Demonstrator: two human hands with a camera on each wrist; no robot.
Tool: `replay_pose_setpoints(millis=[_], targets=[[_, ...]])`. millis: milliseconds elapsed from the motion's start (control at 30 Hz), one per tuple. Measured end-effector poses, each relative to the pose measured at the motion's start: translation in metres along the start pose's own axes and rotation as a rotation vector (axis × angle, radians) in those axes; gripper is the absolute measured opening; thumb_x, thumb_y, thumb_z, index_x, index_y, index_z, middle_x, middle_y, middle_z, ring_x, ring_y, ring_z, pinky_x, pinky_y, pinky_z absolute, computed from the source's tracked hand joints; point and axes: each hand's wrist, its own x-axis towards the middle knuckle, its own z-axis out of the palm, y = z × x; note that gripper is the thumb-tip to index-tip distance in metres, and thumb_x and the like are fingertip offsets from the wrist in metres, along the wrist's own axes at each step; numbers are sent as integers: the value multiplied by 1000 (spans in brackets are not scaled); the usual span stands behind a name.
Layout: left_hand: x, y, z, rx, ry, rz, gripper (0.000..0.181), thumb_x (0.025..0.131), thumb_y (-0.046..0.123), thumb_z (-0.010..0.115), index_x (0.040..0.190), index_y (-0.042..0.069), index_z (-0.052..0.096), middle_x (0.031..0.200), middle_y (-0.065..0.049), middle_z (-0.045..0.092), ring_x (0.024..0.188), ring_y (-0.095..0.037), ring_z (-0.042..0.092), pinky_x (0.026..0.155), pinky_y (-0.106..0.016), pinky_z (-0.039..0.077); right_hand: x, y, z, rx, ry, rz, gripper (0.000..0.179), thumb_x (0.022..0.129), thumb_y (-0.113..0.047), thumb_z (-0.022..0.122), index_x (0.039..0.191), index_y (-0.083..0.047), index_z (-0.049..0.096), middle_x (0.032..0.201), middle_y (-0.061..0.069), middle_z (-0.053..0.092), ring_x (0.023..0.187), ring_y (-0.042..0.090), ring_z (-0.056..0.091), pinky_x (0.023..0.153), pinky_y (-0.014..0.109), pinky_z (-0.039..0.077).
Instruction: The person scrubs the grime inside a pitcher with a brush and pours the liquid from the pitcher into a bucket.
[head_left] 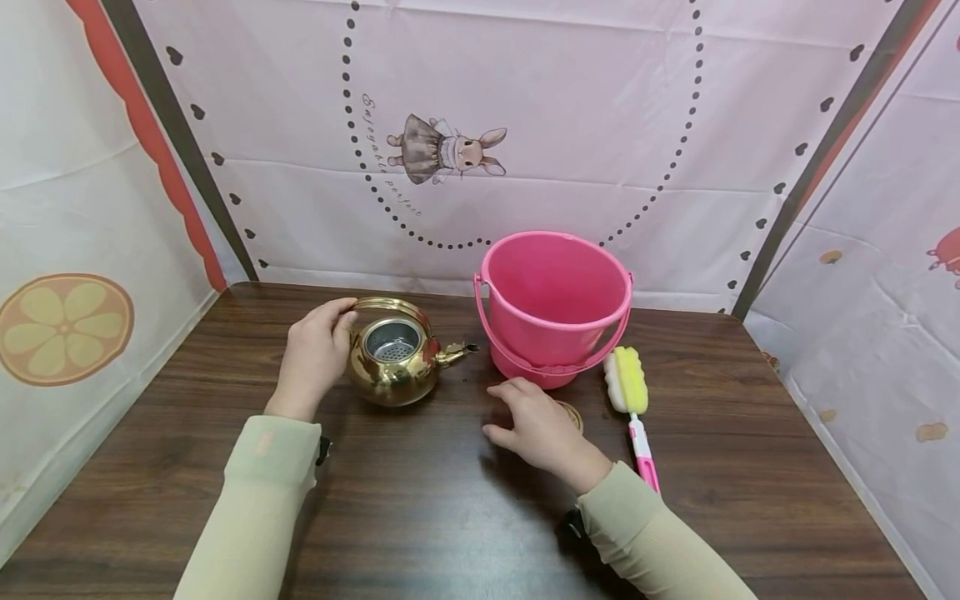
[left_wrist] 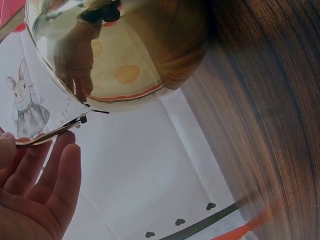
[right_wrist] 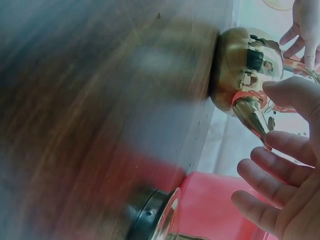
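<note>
A shiny gold teapot (head_left: 395,367) stands on the table with its top uncovered and a perforated metal strainer (head_left: 392,342) inside. My left hand (head_left: 313,354) pinches its arched handle (left_wrist: 47,136) between thumb and fingers, on the side away from the spout. The spout (head_left: 453,354) points right. To the right, my right hand (head_left: 540,427) hovers over the table with fingers spread and nothing in them. Partly hidden behind that hand lies the round gold lid (head_left: 574,415), its dark rim showing in the right wrist view.
A pink bucket (head_left: 555,333) with its handle lowered stands behind the right hand. Beside it lies a yellow and white sponge brush (head_left: 632,383) with a pink handle. Printed cloth walls (head_left: 585,100) border the wooden table (head_left: 420,517) at the back and sides.
</note>
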Motion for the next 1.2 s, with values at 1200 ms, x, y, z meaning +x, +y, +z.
replay_pose_setpoints(millis=[1200], targets=[[21, -12, -33, -123, -347, -110, 38, 96, 35, 55, 122, 9, 62, 112, -13, 67, 90, -17, 58, 68, -26, 48, 1, 3, 5, -9, -50, -33, 47, 83, -33, 71, 121, -8, 61, 115, 7, 60, 108, 20, 58, 92, 37, 50]])
